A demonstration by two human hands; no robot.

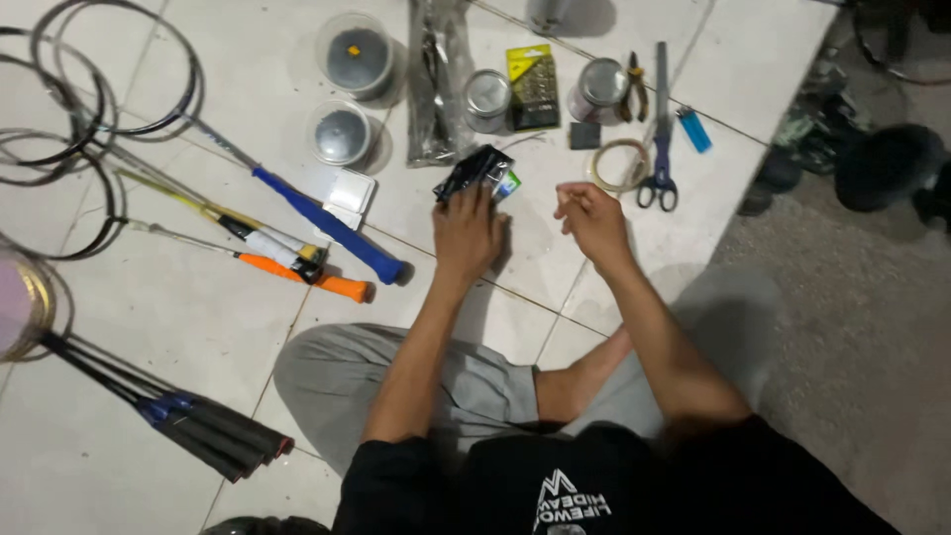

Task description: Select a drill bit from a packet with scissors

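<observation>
My left hand (468,233) presses down on a small black plastic packet (475,170) lying on the white tiled floor, fingers on its near end. My right hand (591,220) hovers just to the right of it, fingers curled, pinching what looks like a thin strand too fine to make out. A roll of clear tape (620,163) and blue-handled scissors (659,149) lie just beyond the right hand.
Several badminton rackets (297,213) lie to the left, more with dark grips (213,436) at the lower left. Round plastic tubs (342,132), metal tins (486,99), a green card pack (533,87), pliers (634,87) and a blue lighter (694,129) sit beyond. Dark shoes (882,163) lie on the right.
</observation>
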